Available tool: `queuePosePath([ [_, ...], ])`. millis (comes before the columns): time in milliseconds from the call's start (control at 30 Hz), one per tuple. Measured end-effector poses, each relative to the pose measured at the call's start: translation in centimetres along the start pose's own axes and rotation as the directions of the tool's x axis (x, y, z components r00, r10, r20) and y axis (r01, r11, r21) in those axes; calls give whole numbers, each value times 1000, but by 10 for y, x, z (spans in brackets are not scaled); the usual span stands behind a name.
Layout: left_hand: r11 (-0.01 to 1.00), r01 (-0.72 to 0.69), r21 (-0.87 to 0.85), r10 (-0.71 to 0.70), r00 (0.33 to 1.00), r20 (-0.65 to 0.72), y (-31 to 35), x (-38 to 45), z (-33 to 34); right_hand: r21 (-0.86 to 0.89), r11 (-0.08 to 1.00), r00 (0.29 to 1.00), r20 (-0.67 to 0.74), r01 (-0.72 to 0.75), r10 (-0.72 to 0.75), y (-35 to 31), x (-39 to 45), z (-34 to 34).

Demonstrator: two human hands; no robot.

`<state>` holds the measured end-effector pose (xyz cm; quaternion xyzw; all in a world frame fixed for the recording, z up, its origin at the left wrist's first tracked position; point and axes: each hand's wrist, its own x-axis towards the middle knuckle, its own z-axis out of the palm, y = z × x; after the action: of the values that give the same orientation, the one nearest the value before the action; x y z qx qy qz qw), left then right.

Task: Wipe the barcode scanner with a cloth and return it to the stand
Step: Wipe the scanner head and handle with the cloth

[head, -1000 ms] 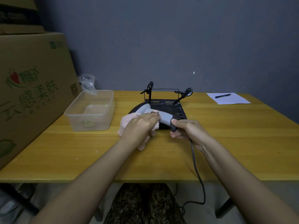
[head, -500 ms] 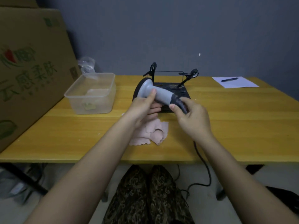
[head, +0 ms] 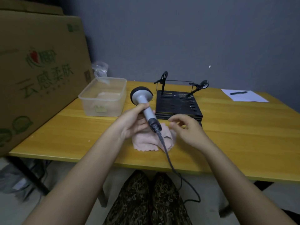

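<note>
A yellow wooden table (head: 235, 137) stands against a grey wall. On it, toward the back left, sits a clear plastic container (head: 103, 96); beside that, near the middle, a black slotted stand (head: 177, 104) with two upright clips. A crumpled pink cloth (head: 147, 140) lies near the front edge. At the far right corner lies a sheet of white paper (head: 246, 96) with a dark pen (head: 238, 92) on it.

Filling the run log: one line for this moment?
left hand: holds scanner | right hand: open, empty | cloth: on table | stand: empty
</note>
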<state>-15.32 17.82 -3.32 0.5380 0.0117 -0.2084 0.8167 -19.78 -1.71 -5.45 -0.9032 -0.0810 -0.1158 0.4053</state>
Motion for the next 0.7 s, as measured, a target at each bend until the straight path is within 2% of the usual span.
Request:
queuePosePath([
  [100, 1000, -14, 27, 14, 1000, 9, 5, -10, -7, -237, 965, 956, 291, 111, -38, 3, 15, 16],
  [133, 999, -14, 34, 14, 1000, 17, 7, -13, -8, -305, 939, 941, 335, 162, -54, 1, 17, 25],
  [167, 999, -14, 37, 13, 1000, 26, 8, -16, -9, -336, 924, 943, 327, 181, -65, -3, 17, 32],
  [233, 999, -16, 48, 14, 999, 33, 5, -18, -12, -327, 941, 985, 166, 93, -40, -8, 19, 30],
  [300, 998, -10, 66, 8, 1000, 30, 3, -17, -16, -210, 975, 991, -123, -68, 42, -15, 18, 18],
  [367, 996, 4, 86, -7, 999, 38, 1, -13, -17, 44, 996, 930, -354, -84, 94, -25, 15, 3],
  [400, 996, 16, 84, -19, 999, 32, -1, -10, -15, 144, 987, 921, -371, -67, 116, -32, 15, 0],
  [533, 992, 31, 124, -37, 998, 46, -15, 8, 4, 339, 937, 985, -111, -84, 129, -49, 14, 26],
  [600, 990, 59, 131, -69, 995, 75, -23, 15, 12, 357, 924, 979, -90, -138, 181, -39, 18, 35],
  [700, 993, 67, 96, -75, 993, 89, -27, 22, 15, 417, 898, 977, -88, -142, 195, -20, 19, 26],
])
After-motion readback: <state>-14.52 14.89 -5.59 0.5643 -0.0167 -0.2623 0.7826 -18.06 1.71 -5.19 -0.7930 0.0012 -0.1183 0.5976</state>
